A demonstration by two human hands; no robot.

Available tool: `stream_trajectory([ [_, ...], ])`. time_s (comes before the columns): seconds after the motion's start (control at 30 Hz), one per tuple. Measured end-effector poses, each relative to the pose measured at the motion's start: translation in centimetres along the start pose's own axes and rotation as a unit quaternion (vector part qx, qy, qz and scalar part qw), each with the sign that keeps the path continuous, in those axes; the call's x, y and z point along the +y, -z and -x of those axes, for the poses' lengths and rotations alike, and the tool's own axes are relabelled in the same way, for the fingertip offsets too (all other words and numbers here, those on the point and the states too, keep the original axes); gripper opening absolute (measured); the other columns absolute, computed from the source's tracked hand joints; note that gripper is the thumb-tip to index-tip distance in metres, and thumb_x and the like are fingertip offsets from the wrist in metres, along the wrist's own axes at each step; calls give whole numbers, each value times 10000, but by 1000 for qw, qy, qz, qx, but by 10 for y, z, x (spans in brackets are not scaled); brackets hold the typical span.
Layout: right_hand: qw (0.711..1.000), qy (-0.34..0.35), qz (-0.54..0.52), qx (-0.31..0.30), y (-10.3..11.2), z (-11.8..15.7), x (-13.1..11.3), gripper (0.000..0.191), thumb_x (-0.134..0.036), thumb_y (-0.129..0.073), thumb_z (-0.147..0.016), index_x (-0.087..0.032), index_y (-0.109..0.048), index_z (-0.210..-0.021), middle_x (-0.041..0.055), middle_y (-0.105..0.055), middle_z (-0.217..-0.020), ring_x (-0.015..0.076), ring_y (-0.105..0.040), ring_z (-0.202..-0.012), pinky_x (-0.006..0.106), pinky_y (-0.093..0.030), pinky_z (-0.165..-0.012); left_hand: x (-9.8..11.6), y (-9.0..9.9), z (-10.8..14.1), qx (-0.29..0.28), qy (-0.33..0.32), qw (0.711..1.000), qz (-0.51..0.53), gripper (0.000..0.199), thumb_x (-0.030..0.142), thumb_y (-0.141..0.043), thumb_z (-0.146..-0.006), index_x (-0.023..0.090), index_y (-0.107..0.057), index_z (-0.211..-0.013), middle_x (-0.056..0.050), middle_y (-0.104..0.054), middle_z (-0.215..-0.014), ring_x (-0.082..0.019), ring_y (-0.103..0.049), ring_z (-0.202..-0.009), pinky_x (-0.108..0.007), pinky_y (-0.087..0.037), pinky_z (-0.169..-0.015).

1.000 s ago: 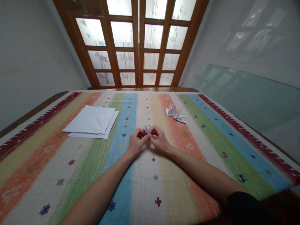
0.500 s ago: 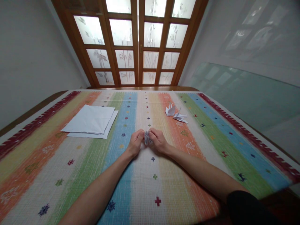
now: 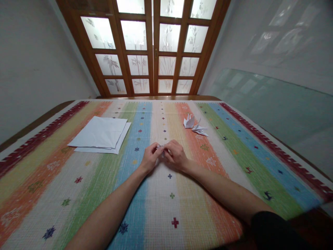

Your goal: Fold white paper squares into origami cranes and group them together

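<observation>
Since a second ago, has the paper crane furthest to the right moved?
No. The paper crane lies on the same spot of the striped tablecloth; the whole view has shifted slightly, cloth and crane together.

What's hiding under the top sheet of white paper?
At least one lower sheet pokes out on its right and near sides, above the striped cloth. The top sheet covers the rest, so anything else there can't be seen.

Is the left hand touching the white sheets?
Apart. The head view shows the left hand well to the right of the sheets, with a bare strip of striped cloth between them.
</observation>
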State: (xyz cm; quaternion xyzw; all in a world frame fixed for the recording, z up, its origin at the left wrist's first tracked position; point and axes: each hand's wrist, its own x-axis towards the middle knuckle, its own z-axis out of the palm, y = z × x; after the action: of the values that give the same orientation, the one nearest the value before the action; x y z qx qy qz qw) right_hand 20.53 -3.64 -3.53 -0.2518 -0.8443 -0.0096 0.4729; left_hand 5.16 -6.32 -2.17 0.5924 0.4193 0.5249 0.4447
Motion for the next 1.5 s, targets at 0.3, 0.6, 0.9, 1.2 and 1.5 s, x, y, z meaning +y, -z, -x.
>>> stream_trajectory([
  [0.3,1000,-7,-9,-10,0,2,4,119,-158,-479,-926,-197,-590,-907,50,-626,-788,174,-547,-721,281,-414,-651,-8,3,-5,13,108,979,175,178,341,-577,-654,177,-540,-596,21,-511,-608,-132,-479,-609,-255,-426,-629],
  [0.6,988,-139,-64,-31,2,1,-5,169,-281,-499,-865,-201,-501,-716,-2,-522,-658,129,-471,-581,255,-374,-577,0,0,-3,20,31,999,-29,257,354,-633,-685,176,-522,-536,42,-483,-544,-105,-401,-553,-233,-327,-561],
  [0.9,861,-401,-308,46,0,-13,3,357,-522,-546,-829,-206,-517,-664,-25,-556,-571,128,-550,-529,244,-442,-515,-8,10,-12,104,90,978,153,294,391,-729,-617,174,-540,-559,37,-550,-549,-108,-495,-554,-238,-415,-596],
  [1.2,690,-521,-477,157,-1,-17,21,437,-398,-859,-514,-208,-507,-689,-81,-580,-548,82,-559,-463,202,-526,-475,-9,27,-21,166,116,933,298,368,329,-854,-526,158,-536,-596,19,-624,-618,-109,-591,-591,-259,-504,-649],
  [1.5,661,-538,-501,151,3,-17,28,430,-334,-856,-542,-226,-514,-779,-59,-602,-567,122,-606,-466,208,-478,-423,-15,37,-25,169,142,906,361,214,237,-784,-653,166,-584,-679,0,-683,-699,-138,-659,-673,-291,-531,-713],
])
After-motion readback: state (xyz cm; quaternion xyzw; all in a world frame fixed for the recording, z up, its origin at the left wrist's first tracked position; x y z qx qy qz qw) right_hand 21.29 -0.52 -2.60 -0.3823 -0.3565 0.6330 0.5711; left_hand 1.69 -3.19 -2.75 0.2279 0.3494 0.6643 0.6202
